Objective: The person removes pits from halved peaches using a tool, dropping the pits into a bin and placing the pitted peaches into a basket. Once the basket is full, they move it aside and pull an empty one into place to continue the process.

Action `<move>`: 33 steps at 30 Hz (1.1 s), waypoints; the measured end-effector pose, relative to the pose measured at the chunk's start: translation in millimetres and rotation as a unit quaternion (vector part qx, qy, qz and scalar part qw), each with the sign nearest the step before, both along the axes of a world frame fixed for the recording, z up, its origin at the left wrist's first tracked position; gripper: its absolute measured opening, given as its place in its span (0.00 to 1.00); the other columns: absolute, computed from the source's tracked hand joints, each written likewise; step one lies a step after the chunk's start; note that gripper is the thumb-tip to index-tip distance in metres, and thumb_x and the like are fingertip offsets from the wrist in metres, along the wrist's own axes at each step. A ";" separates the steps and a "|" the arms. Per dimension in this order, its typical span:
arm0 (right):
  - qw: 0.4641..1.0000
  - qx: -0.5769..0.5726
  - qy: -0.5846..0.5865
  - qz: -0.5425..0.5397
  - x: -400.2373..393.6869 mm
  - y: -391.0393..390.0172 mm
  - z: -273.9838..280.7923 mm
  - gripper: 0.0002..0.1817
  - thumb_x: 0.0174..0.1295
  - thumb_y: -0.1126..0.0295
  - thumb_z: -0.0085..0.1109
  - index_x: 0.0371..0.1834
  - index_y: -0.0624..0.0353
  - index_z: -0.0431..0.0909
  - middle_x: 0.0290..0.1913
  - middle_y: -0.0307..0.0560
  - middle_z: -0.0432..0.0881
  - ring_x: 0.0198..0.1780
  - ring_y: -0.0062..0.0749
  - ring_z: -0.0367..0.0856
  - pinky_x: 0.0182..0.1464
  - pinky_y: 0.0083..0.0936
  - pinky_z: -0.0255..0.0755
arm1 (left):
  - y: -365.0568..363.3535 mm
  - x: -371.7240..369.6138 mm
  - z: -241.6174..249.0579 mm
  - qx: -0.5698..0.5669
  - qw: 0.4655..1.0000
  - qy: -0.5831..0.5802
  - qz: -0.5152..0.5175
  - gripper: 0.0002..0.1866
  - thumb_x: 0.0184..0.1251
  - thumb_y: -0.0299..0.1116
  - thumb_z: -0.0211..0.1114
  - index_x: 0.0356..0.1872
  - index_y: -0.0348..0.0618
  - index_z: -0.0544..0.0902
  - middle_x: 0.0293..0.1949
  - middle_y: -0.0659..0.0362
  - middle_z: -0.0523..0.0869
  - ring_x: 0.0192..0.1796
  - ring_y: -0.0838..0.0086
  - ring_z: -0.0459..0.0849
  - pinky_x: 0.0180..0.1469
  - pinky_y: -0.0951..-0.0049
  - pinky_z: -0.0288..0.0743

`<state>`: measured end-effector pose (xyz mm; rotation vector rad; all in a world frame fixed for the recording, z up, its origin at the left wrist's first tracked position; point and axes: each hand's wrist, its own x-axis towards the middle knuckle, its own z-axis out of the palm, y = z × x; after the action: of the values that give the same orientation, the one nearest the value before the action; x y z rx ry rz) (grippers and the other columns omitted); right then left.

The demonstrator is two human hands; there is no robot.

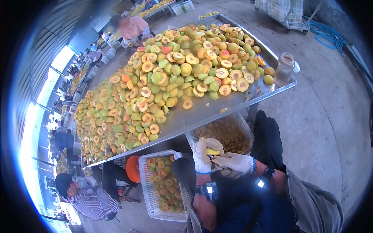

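Note:
My left hand point(203, 156), in a white knit glove, is closed around a yellow-green peach half point(211, 151). Close against it, my right hand point(237, 162), gloved too, is closed on a small metal-tipped tool point(212, 157); its kind cannot be made out, as the fingers hide most of it. Both hands are over my lap, beside a white crate point(249, 134) holding brown peach pits point(229, 136). Beyond them, a large heap of halved peaches point(171, 81) covers much of a metal table point(194, 116). Some cut faces show pits or hollows.
A clear plastic jar point(284, 70) stands at the table's right corner. Left of my knees are a white crate point(146, 186) of peach halves and an orange bucket point(133, 169). One person point(91, 198) sits at lower left, another point(134, 29) across the table. A blue hose point(324, 33) lies right.

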<state>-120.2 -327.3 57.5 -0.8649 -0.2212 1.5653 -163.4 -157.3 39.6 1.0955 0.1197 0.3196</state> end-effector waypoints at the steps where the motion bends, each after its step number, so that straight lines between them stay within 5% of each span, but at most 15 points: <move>1: 1.000 -0.006 -0.017 0.014 1.5 -1.6 3.3 0.22 0.81 0.44 0.49 0.35 0.47 0.74 0.21 0.25 0.66 0.17 0.10 0.60 0.15 0.14 0.53 | 1.1 1.0 -1.8 0.002 1.000 -0.012 -0.024 0.33 0.85 0.52 0.51 0.26 0.33 0.84 0.29 0.44 0.86 0.29 0.60 0.85 0.34 0.64 0.79; 3: 0.999 -0.012 -0.035 0.024 4.0 -5.3 5.4 0.22 0.82 0.44 0.48 0.33 0.46 0.72 0.21 0.26 0.64 0.17 0.11 0.57 0.16 0.16 0.51 | -1.0 1.1 -3.3 0.005 0.998 -0.024 -0.050 0.33 0.85 0.52 0.51 0.25 0.34 0.83 0.29 0.44 0.86 0.29 0.60 0.85 0.35 0.64 0.79; 9: 0.999 0.045 0.007 0.021 7.9 -9.3 -14.6 0.23 0.81 0.44 0.49 0.34 0.50 0.73 0.21 0.27 0.64 0.16 0.10 0.57 0.15 0.14 0.50 | -14.1 0.1 -7.3 -0.218 0.973 0.011 -0.073 0.32 0.84 0.54 0.51 0.27 0.37 0.82 0.29 0.45 0.85 0.30 0.56 0.85 0.35 0.60 0.79; 12: 0.996 0.055 0.054 0.040 10.7 -11.3 -20.5 0.24 0.81 0.43 0.49 0.35 0.52 0.73 0.21 0.27 0.64 0.16 0.10 0.57 0.14 0.13 0.50 | -12.3 1.5 -20.5 -0.232 0.970 0.022 -0.064 0.31 0.84 0.56 0.51 0.32 0.38 0.84 0.32 0.46 0.86 0.30 0.56 0.85 0.35 0.59 0.79; 15: 0.988 0.096 0.123 -0.010 9.0 -13.6 -28.0 0.24 0.81 0.43 0.50 0.36 0.53 0.74 0.21 0.28 0.65 0.15 0.11 0.59 0.14 0.15 0.53 | -14.5 4.5 -27.3 -0.380 0.920 0.093 0.010 0.30 0.84 0.56 0.52 0.37 0.36 0.85 0.36 0.47 0.87 0.34 0.56 0.86 0.40 0.57 0.82; 17: 0.994 0.045 0.007 -0.098 14.2 -14.8 -21.8 0.23 0.83 0.46 0.47 0.34 0.51 0.73 0.21 0.29 0.66 0.15 0.10 0.59 0.15 0.15 0.53 | -11.3 9.7 -47.8 -0.352 0.925 0.120 0.081 0.28 0.84 0.55 0.53 0.43 0.35 0.85 0.40 0.48 0.88 0.39 0.58 0.87 0.48 0.57 0.83; 18: 0.986 -0.003 -0.151 -0.063 27.3 -13.3 -22.5 0.23 0.81 0.47 0.48 0.36 0.55 0.77 0.21 0.41 0.76 0.16 0.26 0.72 0.20 0.27 0.66 | -11.9 7.8 -50.0 -0.279 0.950 0.109 0.084 0.27 0.84 0.54 0.54 0.47 0.35 0.84 0.41 0.49 0.88 0.43 0.58 0.87 0.53 0.55 0.83; 19: 0.987 -0.005 -0.151 -0.062 24.3 -11.3 -23.1 0.23 0.81 0.47 0.48 0.36 0.55 0.77 0.21 0.41 0.76 0.16 0.26 0.72 0.20 0.27 0.66 | -12.2 7.1 -52.4 -0.280 0.950 0.109 0.084 0.27 0.84 0.54 0.54 0.47 0.35 0.84 0.41 0.49 0.88 0.43 0.58 0.87 0.53 0.55 0.83; 20: 0.910 -0.057 -0.392 -0.117 18.3 -6.5 -23.5 0.23 0.79 0.47 0.50 0.39 0.56 0.79 0.25 0.50 0.81 0.21 0.39 0.78 0.26 0.35 0.72 | -12.5 6.9 -54.7 -0.273 0.951 0.115 0.094 0.27 0.84 0.54 0.54 0.48 0.35 0.84 0.41 0.49 0.87 0.42 0.59 0.87 0.51 0.57 0.84; 21: 0.771 -0.107 -0.606 -0.165 13.7 -1.6 -22.2 0.23 0.77 0.47 0.52 0.42 0.57 0.81 0.28 0.59 0.85 0.26 0.51 0.85 0.32 0.43 0.77 | -13.2 6.9 -56.9 -0.265 0.951 0.120 0.102 0.27 0.84 0.54 0.54 0.49 0.35 0.83 0.41 0.50 0.87 0.41 0.59 0.87 0.50 0.58 0.84; 22: 0.758 -0.170 -0.621 -0.105 12.6 -0.9 -2.2 0.24 0.73 0.45 0.55 0.51 0.56 0.82 0.36 0.67 0.87 0.41 0.66 0.86 0.46 0.53 0.78 | -15.7 7.4 -51.2 -0.266 0.951 0.122 0.099 0.27 0.84 0.54 0.54 0.49 0.35 0.83 0.41 0.50 0.87 0.41 0.59 0.87 0.50 0.58 0.84; 27: 0.710 -0.231 -0.663 -0.049 7.8 8.9 -5.9 0.24 0.73 0.44 0.57 0.51 0.54 0.80 0.36 0.60 0.88 0.42 0.62 0.87 0.45 0.54 0.77 | -16.9 3.3 -33.2 -0.169 0.955 0.187 0.153 0.26 0.86 0.53 0.53 0.53 0.35 0.83 0.43 0.51 0.86 0.39 0.65 0.86 0.45 0.66 0.83; 29: 0.645 -0.224 -0.730 -0.033 13.9 9.4 -18.8 0.25 0.73 0.41 0.54 0.49 0.53 0.81 0.36 0.59 0.88 0.41 0.61 0.87 0.44 0.54 0.78 | -12.5 3.2 -46.4 -0.151 0.957 0.184 0.164 0.26 0.86 0.53 0.53 0.54 0.35 0.83 0.44 0.51 0.86 0.39 0.65 0.86 0.45 0.67 0.83; 31: 0.647 -0.212 -0.732 -0.024 19.5 6.0 -22.3 0.25 0.73 0.41 0.54 0.46 0.53 0.80 0.36 0.58 0.88 0.41 0.60 0.87 0.44 0.54 0.78 | -13.7 0.7 -49.3 -0.132 0.959 0.181 0.175 0.26 0.86 0.52 0.53 0.55 0.34 0.83 0.44 0.51 0.86 0.39 0.65 0.86 0.44 0.68 0.83; 33: 0.649 -0.200 -0.734 -0.015 22.7 5.7 -25.0 0.25 0.73 0.41 0.54 0.44 0.53 0.80 0.35 0.58 0.87 0.41 0.60 0.87 0.44 0.53 0.78 | -16.7 -1.6 -51.3 0.019 0.964 0.149 0.220 0.26 0.86 0.50 0.53 0.57 0.33 0.83 0.46 0.52 0.86 0.40 0.66 0.87 0.44 0.69 0.82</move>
<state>-97.4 -321.6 32.5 -2.3468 -1.0138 0.4750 -165.0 -174.0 -11.6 1.1446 0.6328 0.5542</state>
